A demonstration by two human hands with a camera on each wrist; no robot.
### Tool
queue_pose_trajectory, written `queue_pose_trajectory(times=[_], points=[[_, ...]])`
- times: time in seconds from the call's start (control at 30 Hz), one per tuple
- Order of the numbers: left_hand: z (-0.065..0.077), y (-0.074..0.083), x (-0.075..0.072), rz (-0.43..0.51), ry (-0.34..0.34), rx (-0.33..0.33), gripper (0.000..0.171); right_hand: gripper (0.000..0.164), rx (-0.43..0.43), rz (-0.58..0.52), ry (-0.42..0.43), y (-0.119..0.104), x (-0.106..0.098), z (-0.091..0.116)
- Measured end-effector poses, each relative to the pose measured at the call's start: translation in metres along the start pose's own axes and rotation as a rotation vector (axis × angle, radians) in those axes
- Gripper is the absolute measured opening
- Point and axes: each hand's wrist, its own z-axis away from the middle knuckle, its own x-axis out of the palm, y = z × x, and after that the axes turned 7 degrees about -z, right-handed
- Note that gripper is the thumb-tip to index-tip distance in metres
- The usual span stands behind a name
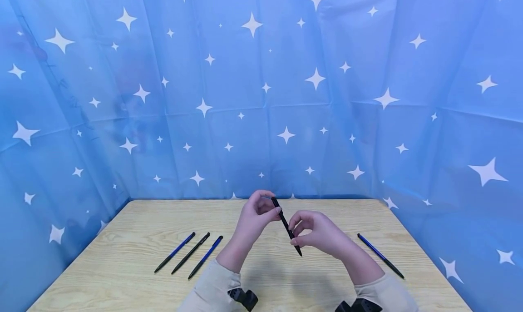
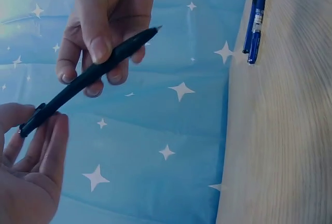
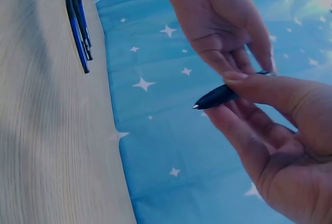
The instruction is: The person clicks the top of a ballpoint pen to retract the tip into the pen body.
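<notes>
1. Your left grip (image 1: 254,216) pinches the black pen (image 1: 286,223) by its far end; your right grip (image 1: 320,232) pinches it near the tip.
2. That pen slants above the counter (image 1: 102,275).
3. Three pens (image 1: 190,253) lie left, one blue-and-black pen (image 1: 381,256) right.

A blue, white-starred curtain (image 1: 261,94) is hanging creased behind and beside a pale wood-grain table (image 1: 269,248). Soft shadows (image 1: 267,275) are falling across the table's near part.

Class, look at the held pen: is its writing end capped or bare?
Bare: in the right wrist view, the pen ends in a silver tip, with no cap over it.
</notes>
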Motion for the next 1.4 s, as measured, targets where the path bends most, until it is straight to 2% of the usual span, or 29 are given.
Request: queue_pose_trajectory(times=[0.17, 0.5, 0.83, 1.07, 1.4], points=[[0.002, 0.009, 0.0, 0.041, 0.039, 0.024, 0.032, 0.021, -0.039, 0.0, 0.039, -0.003, 0.008, -0.003], [0.005, 0.023, -0.002, 0.044, 0.073, 0.054, 0.03, 0.022, -0.064, -0.125, 0.036, -0.004, 0.02, -0.007], [0.008, 0.031, -0.002, 0.071, 0.075, 0.052, 0.028, 0.023, -0.081, -0.217, 0.014, 0.002, 0.024, -0.009], [0.01, 0.034, -0.003, 0.028, 0.078, 0.053, 0.029, 0.025, -0.06, -0.305, -0.005, 0.004, 0.025, -0.01], [0.013, 0.035, -0.006, 0.052, 0.083, 0.069, 0.025, 0.027, -0.079, -0.33, -0.004, 0.008, 0.026, -0.008]])
